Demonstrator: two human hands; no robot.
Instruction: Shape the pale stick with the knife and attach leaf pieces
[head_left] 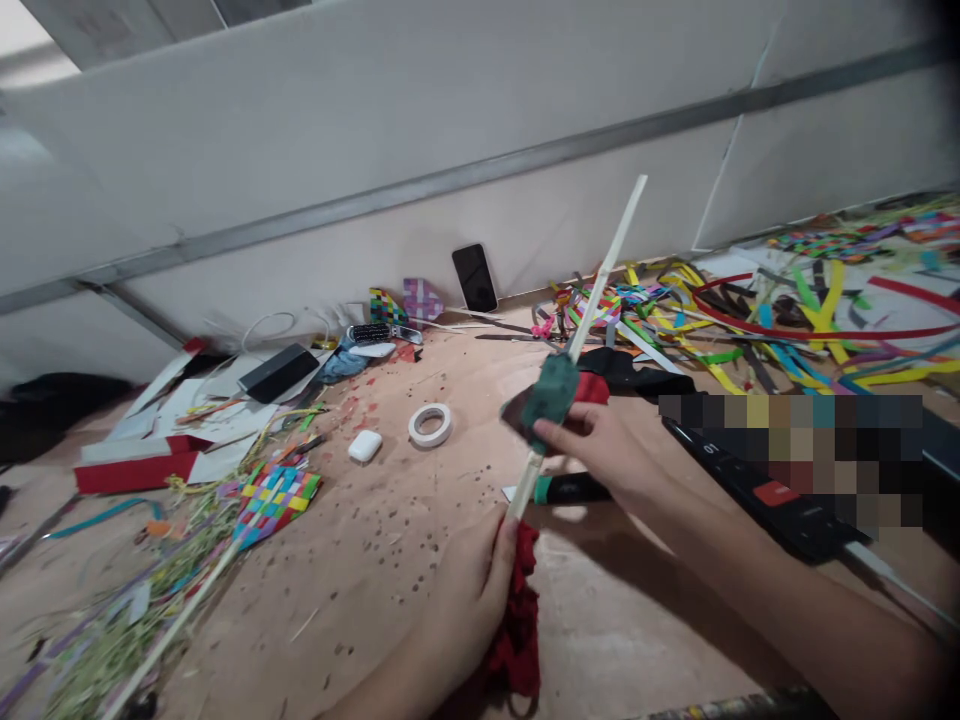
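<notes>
My left hand (469,575) is closed around the lower part of a pale bamboo stick (611,260), which slants up and away to the right. With its thumb and fingers, my right hand (589,445) pinches a dark green folded piece of sandpaper (551,390) around the middle of the stick. Red fabric (521,630) lies beneath and beside my left hand. Under the stick, near my right wrist, is a black-handled tool (574,488) with a green collar; its blade end is partly hidden.
A roll of white tape (430,426) and a white earbud case (365,446) lie left of centre. A woven multicoloured piece on a stick (277,500) rests at left over shavings. Colourful strips (750,320) pile up at right. A phone (475,277) leans on the wall.
</notes>
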